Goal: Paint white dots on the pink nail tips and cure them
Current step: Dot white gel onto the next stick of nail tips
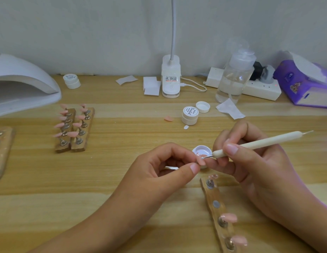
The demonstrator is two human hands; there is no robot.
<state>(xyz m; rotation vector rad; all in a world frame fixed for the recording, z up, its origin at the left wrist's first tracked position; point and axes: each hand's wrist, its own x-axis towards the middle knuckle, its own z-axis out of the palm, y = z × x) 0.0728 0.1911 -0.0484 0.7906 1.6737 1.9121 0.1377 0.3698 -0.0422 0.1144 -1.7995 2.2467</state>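
We find the left hand point(164, 167) pinching a pink nail tip point(201, 160) above the open paint pot point(202, 151); right hand point(257, 161) grips the dotting pen point(257, 142), its point touching the tip.

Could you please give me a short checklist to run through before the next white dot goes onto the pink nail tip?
1. Pink nail tip pinched firmly in left hand: ok.
2. Cream dotting pen gripped in right hand: ok.
3. White paint on pen's metal ball: ok.
4. Small open white paint pot close behind the tip: ok.
5. White curing lamp switched on: cannot tell.
6. Free magnet on near wooden holder strip: ok.
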